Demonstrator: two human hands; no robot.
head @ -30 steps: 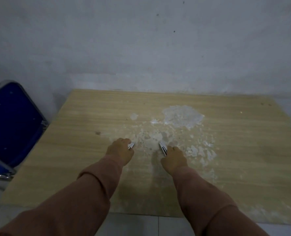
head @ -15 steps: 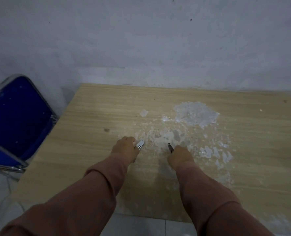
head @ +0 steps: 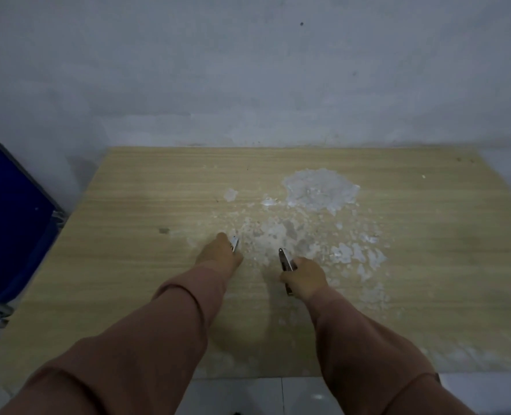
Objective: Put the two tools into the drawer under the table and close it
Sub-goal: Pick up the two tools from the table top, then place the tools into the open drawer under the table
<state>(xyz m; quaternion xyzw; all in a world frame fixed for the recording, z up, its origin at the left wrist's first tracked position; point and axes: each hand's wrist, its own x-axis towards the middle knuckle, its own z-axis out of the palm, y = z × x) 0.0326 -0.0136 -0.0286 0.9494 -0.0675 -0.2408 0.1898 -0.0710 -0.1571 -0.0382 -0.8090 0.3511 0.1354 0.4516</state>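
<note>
Both my hands are over the middle of a light wooden table point(head: 122, 259). My left hand point(head: 218, 253) is closed around a small metal tool point(head: 235, 242); only its shiny tip sticks out past the fingers. My right hand point(head: 306, 277) grips a second metal tool point(head: 285, 260), whose narrow blade points away from me and whose dark end shows below the fist. Both tools are just above or at the tabletop. No drawer is visible from this angle.
White flaky residue point(head: 320, 193) is smeared over the table's middle and right. A blue folding chair point(head: 11, 229) stands at the table's left side. A grey wall point(head: 248, 70) rises behind the table. Pale floor tiles point(head: 248, 393) show below the near edge.
My right hand has drawn back slightly toward me, showing more of its tool. The left hand stays closed on its tool. The camera view has shifted a little.
</note>
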